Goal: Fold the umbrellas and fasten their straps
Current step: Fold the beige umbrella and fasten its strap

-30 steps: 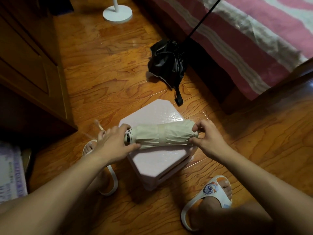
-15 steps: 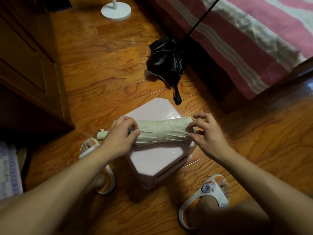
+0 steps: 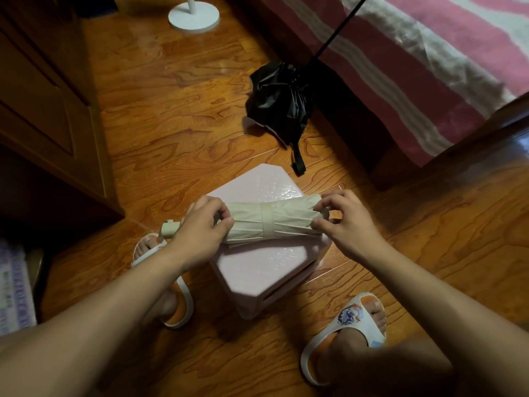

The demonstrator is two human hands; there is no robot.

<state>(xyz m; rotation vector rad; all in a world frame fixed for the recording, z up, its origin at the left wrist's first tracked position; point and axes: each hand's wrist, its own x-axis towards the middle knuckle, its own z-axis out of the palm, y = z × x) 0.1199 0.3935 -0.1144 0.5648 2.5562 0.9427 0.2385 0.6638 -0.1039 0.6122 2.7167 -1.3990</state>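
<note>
Hands at both ends of the folded cream fabric umbrella (image 3: 272, 222), which lies across my pale pink plastic stool (image 3: 257, 270): my left hand (image 3: 200, 227) grips its handle end, my right hand (image 3: 349, 222) pinches its tip. Its strap (image 3: 266, 222) wraps the middle. A crumpled black umbrella (image 3: 280, 101) lies on the wooden floor (image 3: 171, 110) beyond.

Pink stool (image 3: 257, 270) directly beneath the hands. Wooden floor (image 3: 171, 124) around it. White sandals (image 3: 347, 319) nearer than the hands. White round stand base (image 3: 193, 18) and striped bedding (image 3: 429, 67) well beyond them.
</note>
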